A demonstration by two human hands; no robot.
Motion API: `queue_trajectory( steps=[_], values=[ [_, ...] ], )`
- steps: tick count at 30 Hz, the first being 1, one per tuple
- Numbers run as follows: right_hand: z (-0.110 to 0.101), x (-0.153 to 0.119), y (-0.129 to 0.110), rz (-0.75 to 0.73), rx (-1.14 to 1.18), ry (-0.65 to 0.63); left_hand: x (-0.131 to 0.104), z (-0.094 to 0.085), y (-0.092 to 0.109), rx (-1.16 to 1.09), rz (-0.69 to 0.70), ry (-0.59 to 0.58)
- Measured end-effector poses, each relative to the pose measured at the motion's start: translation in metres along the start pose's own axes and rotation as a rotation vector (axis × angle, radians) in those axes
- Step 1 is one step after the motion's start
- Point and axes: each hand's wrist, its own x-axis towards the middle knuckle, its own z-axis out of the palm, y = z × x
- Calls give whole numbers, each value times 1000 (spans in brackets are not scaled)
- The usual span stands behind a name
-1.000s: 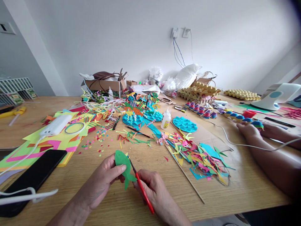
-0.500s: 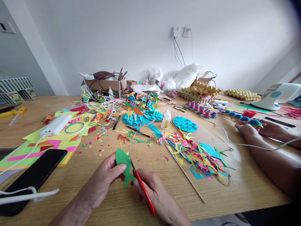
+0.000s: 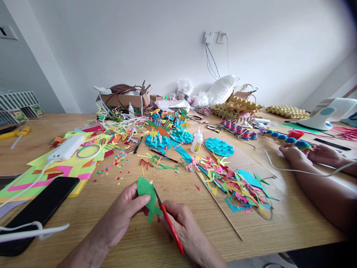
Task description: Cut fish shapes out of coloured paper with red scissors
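Observation:
A green paper fish (image 3: 145,190) is pinched in my left hand (image 3: 128,205), thumb on its face, its forked tail hanging toward the right. My right hand (image 3: 182,225) is closed around red-handled scissors (image 3: 170,227). The dark blades point up and away, lying against the fish's right edge; whether they are fully closed is hard to see. My right fingers are partly hidden behind the handles, close to the fish's tail.
Colourful paper scraps (image 3: 242,186) and a thin wooden stick (image 3: 223,210) lie to the right. A glue bottle (image 3: 196,141) stands near blue cut-outs (image 3: 219,147). At left are a black phone (image 3: 41,212) and coloured sheets. Another person's hands (image 3: 295,156) hold a painted egg-carton strip (image 3: 290,141).
The scissors have shifted slightly, and their handles look closer together. The fish's tail has tilted a little to the right. My left hand has barely moved.

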Motion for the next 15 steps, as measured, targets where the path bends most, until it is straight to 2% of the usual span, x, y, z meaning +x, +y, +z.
queue_trajectory(
  steps=[8,15],
  values=[
    [-1,0,0,-33,-61,12,-1,-9,-1,23,-42,-42],
    [-3,-3,-6,-6,-95,-70,0,-9,1,25,-33,-86]
  ],
)
